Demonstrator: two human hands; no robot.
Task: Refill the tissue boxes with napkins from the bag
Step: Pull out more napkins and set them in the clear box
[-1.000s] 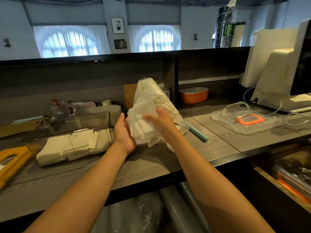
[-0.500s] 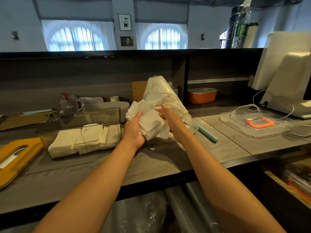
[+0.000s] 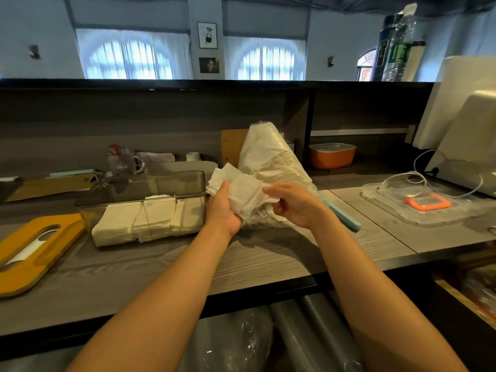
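A clear plastic bag of napkins stands on the grey counter, leaning back. My left hand cradles a loose bunch of white napkins just in front of the bag. My right hand pinches the right edge of the same bunch with thumb and fingers. Left of my hands sits a smoky transparent tissue box, open on top, with a layer of folded napkins along its bottom. Its yellow slotted lid lies flat at the far left.
An orange tissue box sits in the shelf recess behind the bag. A clear tray with an orange ring and white cables lie to the right. A light blue strip rests beside the bag. Clutter lines the back left.
The bunch of napkins has come out of the bag into my left hand. My right hand left the bag and now pinches the bunch's right edge. The view shifted left.
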